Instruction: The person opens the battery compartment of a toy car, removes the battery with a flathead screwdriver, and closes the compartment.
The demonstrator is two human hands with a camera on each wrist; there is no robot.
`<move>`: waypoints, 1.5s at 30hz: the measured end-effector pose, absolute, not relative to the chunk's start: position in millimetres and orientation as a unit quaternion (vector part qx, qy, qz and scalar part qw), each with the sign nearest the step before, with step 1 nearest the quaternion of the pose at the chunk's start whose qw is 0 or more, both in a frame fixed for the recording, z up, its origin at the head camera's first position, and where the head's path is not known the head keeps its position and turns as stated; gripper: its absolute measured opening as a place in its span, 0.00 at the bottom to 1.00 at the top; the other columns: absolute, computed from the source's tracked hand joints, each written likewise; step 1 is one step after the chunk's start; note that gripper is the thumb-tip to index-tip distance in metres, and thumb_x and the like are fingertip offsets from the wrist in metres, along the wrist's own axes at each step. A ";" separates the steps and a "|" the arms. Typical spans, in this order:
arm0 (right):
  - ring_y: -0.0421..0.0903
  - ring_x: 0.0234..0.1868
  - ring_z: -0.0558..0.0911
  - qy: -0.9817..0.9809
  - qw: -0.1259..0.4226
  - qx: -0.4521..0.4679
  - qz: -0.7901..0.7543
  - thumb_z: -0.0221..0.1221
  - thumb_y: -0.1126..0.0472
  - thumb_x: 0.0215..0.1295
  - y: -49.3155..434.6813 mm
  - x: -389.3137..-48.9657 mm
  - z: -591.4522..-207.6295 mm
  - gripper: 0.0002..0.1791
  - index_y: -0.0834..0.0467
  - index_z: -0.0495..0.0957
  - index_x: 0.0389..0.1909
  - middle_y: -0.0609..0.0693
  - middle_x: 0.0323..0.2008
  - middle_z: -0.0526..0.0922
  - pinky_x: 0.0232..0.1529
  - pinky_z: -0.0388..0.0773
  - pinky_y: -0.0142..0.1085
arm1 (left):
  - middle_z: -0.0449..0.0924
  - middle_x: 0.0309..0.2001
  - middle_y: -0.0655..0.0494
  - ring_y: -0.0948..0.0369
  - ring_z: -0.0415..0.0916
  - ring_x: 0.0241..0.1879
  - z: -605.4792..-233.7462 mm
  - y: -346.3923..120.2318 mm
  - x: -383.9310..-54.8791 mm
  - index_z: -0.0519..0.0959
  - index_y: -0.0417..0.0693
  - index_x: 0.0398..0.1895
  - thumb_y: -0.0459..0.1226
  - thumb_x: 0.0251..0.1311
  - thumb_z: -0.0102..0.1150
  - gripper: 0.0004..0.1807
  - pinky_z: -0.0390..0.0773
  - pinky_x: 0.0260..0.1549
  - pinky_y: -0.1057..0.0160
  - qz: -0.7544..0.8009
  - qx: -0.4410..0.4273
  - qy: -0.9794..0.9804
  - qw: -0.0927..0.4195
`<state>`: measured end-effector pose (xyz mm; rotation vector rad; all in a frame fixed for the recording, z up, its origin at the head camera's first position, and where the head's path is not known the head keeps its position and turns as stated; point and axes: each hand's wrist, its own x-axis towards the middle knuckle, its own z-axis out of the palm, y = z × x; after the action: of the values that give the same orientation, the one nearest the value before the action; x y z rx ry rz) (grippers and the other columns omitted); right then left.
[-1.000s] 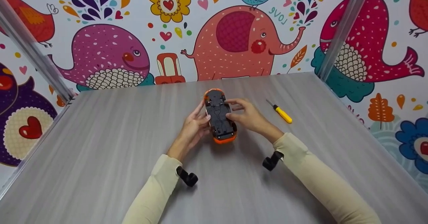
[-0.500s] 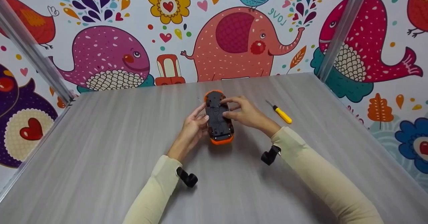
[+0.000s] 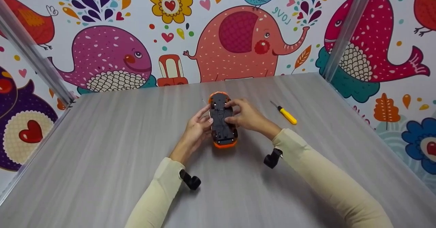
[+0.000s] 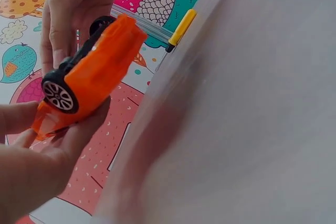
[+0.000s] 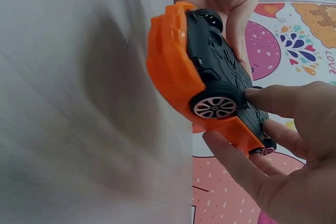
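An orange toy car [image 3: 223, 127] is held with its black underside facing up toward the head camera. My left hand [image 3: 198, 127] grips it by its left side, the thumb lying at the edge of the underside. On the opposite side my right hand [image 3: 251, 115] pinches the car, thumb on the black base and other fingers along the orange body, as the right wrist view shows. A spoked wheel [image 4: 59, 96] and the orange body [image 4: 102, 59] show in the left wrist view. Part of the far fingers is hidden behind the car.
A yellow-handled screwdriver [image 3: 287, 115] lies on the grey wood-grain table [image 3: 115, 146], right of my right hand. Printed panels [image 3: 129, 3] with cartoon animals stand along the back and sides. Small black cameras [image 3: 191, 181] hang at both wrists.
My right hand has shifted slightly left and its fingers have come in further over the car. The car has turned a little more upright in the head view. The left hand stays nearly still.
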<state>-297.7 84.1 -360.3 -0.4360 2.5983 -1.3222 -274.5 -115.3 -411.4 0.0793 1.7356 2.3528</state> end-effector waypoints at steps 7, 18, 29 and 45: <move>0.57 0.57 0.80 0.873 0.106 -0.158 -0.450 0.67 0.66 0.63 81.0 -297.8 -360.2 0.25 0.58 0.74 0.61 0.61 0.62 0.65 0.39 0.87 0.41 | 0.69 0.69 0.40 0.56 0.79 0.52 -413.4 -115.5 -274.6 0.60 0.55 0.77 0.28 0.72 0.46 0.32 0.82 0.46 0.57 0.792 0.027 0.602 0.101; 0.60 0.54 0.82 0.871 0.098 -0.180 -0.447 0.66 0.71 0.62 81.3 -299.8 -365.8 0.22 0.62 0.72 0.56 0.64 0.60 0.68 0.42 0.87 0.47 | 0.70 0.69 0.40 0.55 0.79 0.55 -417.5 -115.2 -275.5 0.59 0.53 0.77 0.27 0.71 0.47 0.32 0.81 0.50 0.56 0.782 0.035 0.614 0.100; 0.56 0.49 0.82 0.877 0.087 -0.179 -0.437 0.67 0.73 0.59 80.5 -298.7 -368.2 0.21 0.61 0.71 0.51 0.63 0.57 0.70 0.41 0.86 0.44 | 0.71 0.68 0.41 0.58 0.80 0.50 -417.4 -116.0 -274.3 0.59 0.55 0.77 0.26 0.72 0.46 0.33 0.81 0.48 0.58 0.774 0.041 0.623 0.105; 0.59 0.65 0.69 0.906 0.014 -0.146 -0.396 0.71 0.64 0.58 77.6 -286.3 -371.4 0.20 0.55 0.76 0.50 0.58 0.63 0.64 0.68 0.69 0.55 | 0.69 0.69 0.40 0.54 0.78 0.54 -422.7 -114.6 -276.7 0.58 0.54 0.78 0.26 0.71 0.45 0.34 0.81 0.49 0.53 0.781 0.036 0.612 0.116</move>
<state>-286.3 77.6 -371.4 -0.4533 2.8232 -1.2337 -276.7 -114.6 -422.7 0.1045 1.7933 2.2893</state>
